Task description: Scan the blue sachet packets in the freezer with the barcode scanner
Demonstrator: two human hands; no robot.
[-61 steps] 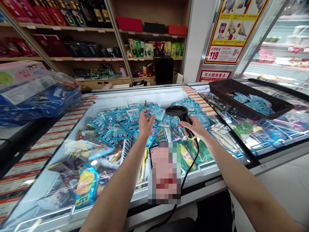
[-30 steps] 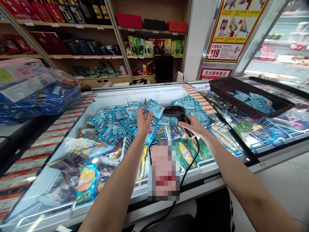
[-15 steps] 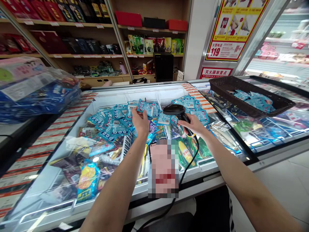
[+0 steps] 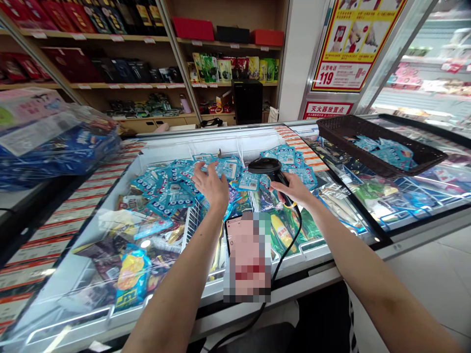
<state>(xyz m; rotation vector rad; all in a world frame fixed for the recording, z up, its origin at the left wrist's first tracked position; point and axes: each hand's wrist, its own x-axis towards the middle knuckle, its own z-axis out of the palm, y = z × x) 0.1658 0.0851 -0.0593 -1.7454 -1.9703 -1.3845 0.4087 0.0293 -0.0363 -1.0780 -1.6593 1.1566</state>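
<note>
My right hand (image 4: 293,189) is wrapped round the handle of a black barcode scanner (image 4: 265,166), whose head points left over the freezer. My left hand (image 4: 210,184) hovers over blue packets (image 4: 171,189) with its fingers spread and nothing in them. One blue packet (image 4: 228,168) with a white label lies just right of its fingertips. More blue packets (image 4: 290,158) are heaped behind and right of the scanner, on the freezer's glass top. In front of my hands lies a phone (image 4: 235,245), its screen mostly blurred out.
A dark brown basket (image 4: 342,128) holding several blue packets stands on the right. At left, a plastic-wrapped bundle (image 4: 55,132) rests beside the price-label strips. The scanner's cable (image 4: 281,264) runs down past the phone over the freezer's front edge. Shelves (image 4: 125,86) stand behind.
My left hand has let go of a blue packet, which now lies on the pile, and has drawn back slightly left with its fingers apart. My right hand keeps the scanner in place.
</note>
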